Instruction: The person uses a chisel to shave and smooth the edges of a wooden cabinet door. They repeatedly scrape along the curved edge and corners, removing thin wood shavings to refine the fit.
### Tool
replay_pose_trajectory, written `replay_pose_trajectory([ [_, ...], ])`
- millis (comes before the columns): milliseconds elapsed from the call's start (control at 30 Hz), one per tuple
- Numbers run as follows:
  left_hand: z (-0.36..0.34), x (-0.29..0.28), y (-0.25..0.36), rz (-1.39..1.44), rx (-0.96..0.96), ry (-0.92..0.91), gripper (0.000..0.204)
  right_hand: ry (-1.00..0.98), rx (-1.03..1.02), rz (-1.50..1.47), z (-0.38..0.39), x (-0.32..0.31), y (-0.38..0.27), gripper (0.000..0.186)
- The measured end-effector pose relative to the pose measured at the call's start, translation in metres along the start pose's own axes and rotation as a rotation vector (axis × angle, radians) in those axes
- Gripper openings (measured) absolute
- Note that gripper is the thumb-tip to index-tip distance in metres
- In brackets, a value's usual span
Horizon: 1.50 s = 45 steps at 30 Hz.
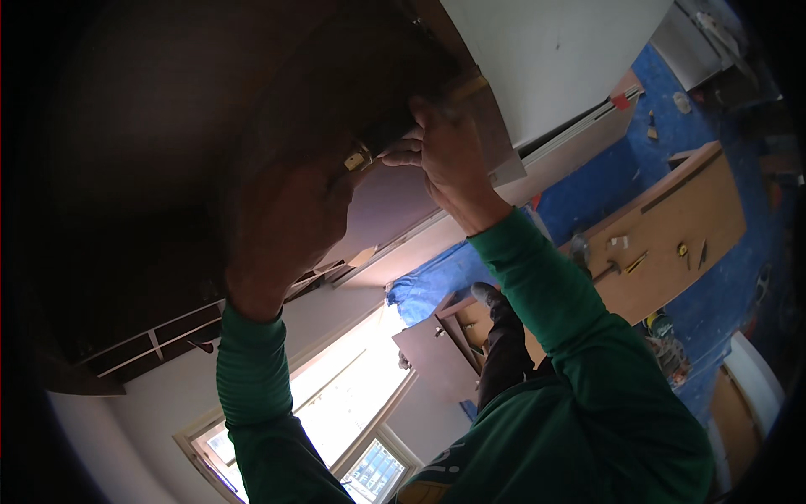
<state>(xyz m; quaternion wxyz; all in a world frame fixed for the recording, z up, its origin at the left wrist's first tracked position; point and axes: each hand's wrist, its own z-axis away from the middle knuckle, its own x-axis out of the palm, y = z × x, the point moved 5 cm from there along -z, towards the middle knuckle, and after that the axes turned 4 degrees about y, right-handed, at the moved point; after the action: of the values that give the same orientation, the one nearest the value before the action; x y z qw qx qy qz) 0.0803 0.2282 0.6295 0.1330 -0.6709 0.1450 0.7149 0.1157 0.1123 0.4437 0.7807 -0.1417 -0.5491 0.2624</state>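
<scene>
A small dark piece with a brass-coloured metal end (pixel 358 160) sits between my two hands, against a dark wooden cabinet panel (pixel 168 101). My right hand (pixel 452 160) is closed, its fingers and thumb around the dark part. Beside the metal end, my left hand (pixel 290 218) is curled with its back showing. Shadow hides most of its fingers, and what they grip cannot be made out. The exact kind of the dark piece is too dim to tell.
A pale panel (pixel 554 59) stands at the upper right. Below on the right, a wooden board (pixel 672 235) carries a hammer (pixel 606 270) and several small tools. Blue sheeting (pixel 579 202) covers the floor. A bright window (pixel 344 395) is at lower left.
</scene>
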Motion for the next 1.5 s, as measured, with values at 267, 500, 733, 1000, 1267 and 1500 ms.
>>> replay_pose_trajectory([
  [267, 0.0, 0.007, -0.003, 0.006, 0.014, 0.011, 0.034, 0.032, -0.037, 0.05, -0.005, -0.001, -0.004, 0.034],
  [500, 0.005, 0.013, -0.001, 0.02, 0.022, 0.066, 0.04, 0.069, -0.012, 0.074, -0.008, -0.008, -0.001, 0.03],
  [733, 0.014, 0.035, 0.005, -0.023, -0.06, 0.042, 0.046, 0.048, -0.014, 0.101, -0.015, -0.018, -0.002, 0.031],
  [1000, 0.023, 0.047, 0.019, 0.005, -0.139, 0.069, 0.046, 0.002, -0.005, 0.127, -0.013, -0.019, -0.012, 0.037],
  [1267, 0.023, 0.054, 0.029, -0.002, -0.192, 0.094, 0.046, -0.025, 0.028, 0.206, -0.023, -0.022, -0.016, 0.032],
  [1500, 0.024, 0.05, 0.035, 0.034, -0.198, 0.091, 0.046, -0.011, 0.042, 0.2, -0.017, -0.031, -0.018, 0.034],
])
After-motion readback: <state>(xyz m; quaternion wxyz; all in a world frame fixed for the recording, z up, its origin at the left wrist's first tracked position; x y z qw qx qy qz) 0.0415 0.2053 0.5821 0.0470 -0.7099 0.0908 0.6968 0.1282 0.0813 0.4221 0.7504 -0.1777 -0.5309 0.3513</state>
